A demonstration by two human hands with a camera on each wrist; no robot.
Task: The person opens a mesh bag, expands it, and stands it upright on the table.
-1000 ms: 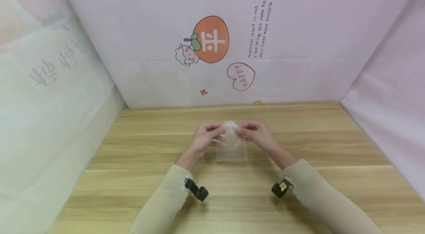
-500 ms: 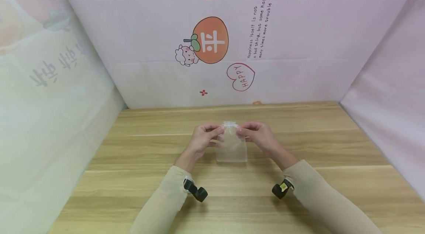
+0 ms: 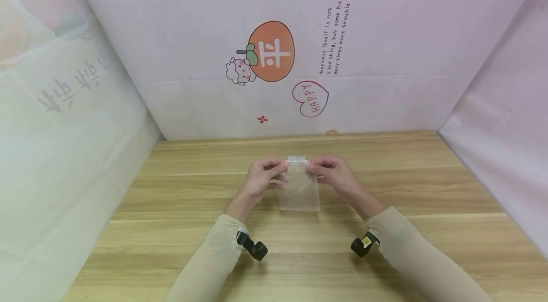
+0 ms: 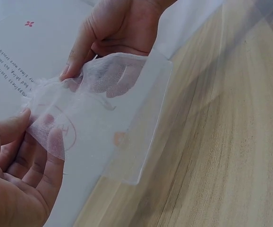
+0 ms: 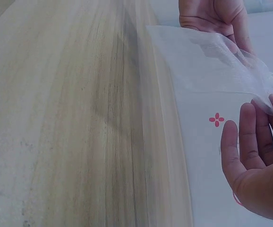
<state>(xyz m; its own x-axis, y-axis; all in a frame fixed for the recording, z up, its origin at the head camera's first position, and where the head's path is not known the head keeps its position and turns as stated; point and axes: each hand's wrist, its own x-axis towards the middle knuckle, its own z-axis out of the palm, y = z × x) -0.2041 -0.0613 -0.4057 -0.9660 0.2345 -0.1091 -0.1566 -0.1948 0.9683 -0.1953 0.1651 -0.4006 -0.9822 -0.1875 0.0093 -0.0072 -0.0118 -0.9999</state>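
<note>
Head view: left grip (image 3: 260, 177) and right grip (image 3: 337, 176) pinch a sheer bag (image 3: 299, 197), now less bunched.

Plain beige sleeves (image 3: 205, 264), long. Black left camera (image 3: 259, 250) and black right camera (image 3: 358, 247) sit strapped at sleeve ends; right one bears yellow patch (image 3: 366, 241).

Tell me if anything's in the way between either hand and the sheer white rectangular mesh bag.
Nothing visible is in the way: the left hand and the right hand directly pinch opposite sides of the sheer white mesh bag near its gathered top.
</note>
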